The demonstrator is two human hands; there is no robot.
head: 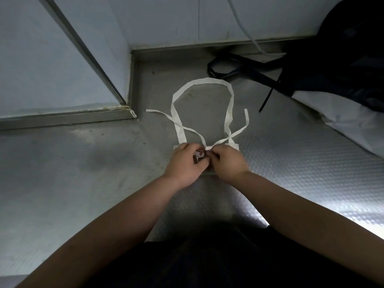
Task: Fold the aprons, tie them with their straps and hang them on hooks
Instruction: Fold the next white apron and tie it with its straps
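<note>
Closest in, two bare forearms reach out over the steel bench [83,173] and meet at the middle. The left hand [184,163] has its fingers curled round a bunched bit of white strap, and the right hand [227,161] pinches the strap just beside it, so both are grasping the waist straps [243,127] where they cross. Under the hands lies the folded white apron [234,146], mostly hidden, only its top edge and corners showing. This looks like the tying step: the fold seems done and a knot is being made on top of the bundle. Past the hands the two loose strap ends trail left and right, and the neck loop [207,81] lies flat in an open ring. The next move likely calls for pulling both ends evenly to snug the knot without dragging the fold apart, leaving the loop free for a hook. Farther right lie a black apron [342,59] and a white cloth [342,117] against the wall [166,17].
</note>
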